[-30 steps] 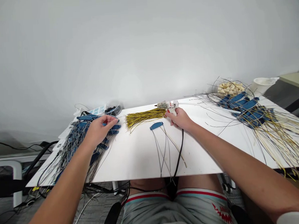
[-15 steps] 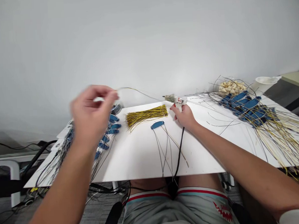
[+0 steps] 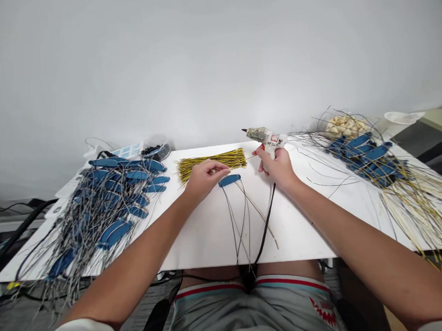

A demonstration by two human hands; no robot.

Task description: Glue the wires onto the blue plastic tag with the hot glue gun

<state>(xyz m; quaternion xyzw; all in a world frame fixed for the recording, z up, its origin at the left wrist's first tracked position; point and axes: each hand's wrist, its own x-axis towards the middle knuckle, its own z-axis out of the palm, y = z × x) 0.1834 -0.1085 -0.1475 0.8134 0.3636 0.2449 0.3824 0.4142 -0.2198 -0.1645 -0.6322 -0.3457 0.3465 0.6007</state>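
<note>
My right hand [image 3: 275, 166] is wrapped round the handle of a white glue gun [image 3: 269, 139], its dark nozzle pointing left. My left hand [image 3: 206, 177] is over the lower edge of a bundle of yellow and black wires [image 3: 213, 161], thumb and fingertips pinched together; whatever lies between them is too small to make out. Just right of those fingertips, a blue oval piece [image 3: 229, 180] lies on the white table [image 3: 210, 235], with thin dark wires and a yellowish pair running from it toward the front edge.
Many blue pieces with grey wires [image 3: 115, 233] are heaped at the left. A round container of black bits [image 3: 155, 151] stands behind them. At the right lie more blue pieces with yellow wires [image 3: 376, 160], a bag of cream-coloured pieces [image 3: 347, 127] and a white cup [image 3: 400, 121].
My left hand has come down and right from its raised place to the wire bundle. The wire stretched from it is no longer seen in the air. The glue gun has tilted slightly and shifted right.
</note>
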